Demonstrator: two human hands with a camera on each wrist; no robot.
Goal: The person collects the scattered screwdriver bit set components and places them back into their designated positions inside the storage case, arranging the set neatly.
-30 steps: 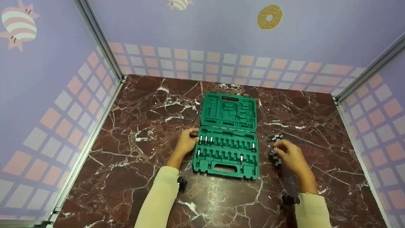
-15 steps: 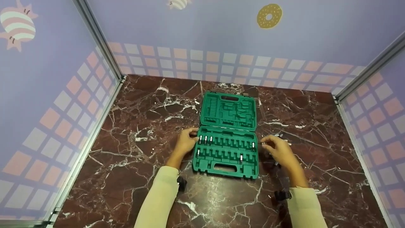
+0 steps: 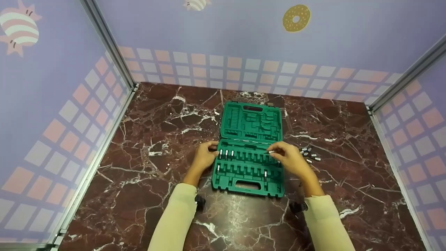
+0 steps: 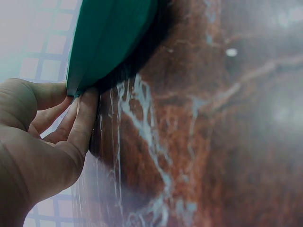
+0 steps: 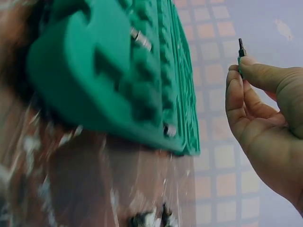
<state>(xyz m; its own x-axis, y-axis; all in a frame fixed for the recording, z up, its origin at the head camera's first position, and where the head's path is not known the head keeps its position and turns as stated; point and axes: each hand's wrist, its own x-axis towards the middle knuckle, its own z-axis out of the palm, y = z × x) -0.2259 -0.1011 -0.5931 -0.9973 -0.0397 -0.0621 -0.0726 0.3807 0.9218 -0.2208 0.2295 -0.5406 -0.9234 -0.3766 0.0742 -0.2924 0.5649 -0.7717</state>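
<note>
A person's left hand (image 3: 205,155) is gripping the left edge of an open, green, moulded-plastic case (image 3: 271,190), thumb and fingers clamping its rim from either side. The right hand (image 3: 292,160) is pinching a small, dark, slender metal bit (image 5: 242,48) between thumb and forefinger, its narrow tip poking out, and is holding it above the right part of the upper row of notched slots. The case is resting in the middle of the table, its green lid (image 3: 252,120) lying folded back on the far side, pressed with angular recesses and pierced by an oblong handle hole. Short, silvery cylindrical pieces (image 3: 227,154) are standing in the slots: three at the left end of the upper row, one at the left and one towards the right of the lower row; another is showing near the right edge from the right wrist. A loose cluster of silver-and-black metal pieces (image 3: 314,155) is lying just beyond the right hand, apart from the case. Beneath everything, the glossy, dark red-brown marble-patterned tabletop (image 3: 163,115) is running with jagged white veins and catching a soft glare near the person. Smooth lavender panels (image 3: 223,31) are closing in the far side and both flanks, carrying pink and white squares, a yellow doughnut (image 3: 296,18) and a striped sweet (image 3: 20,28), with grey metal posts (image 3: 108,42) framing the corners.
</note>
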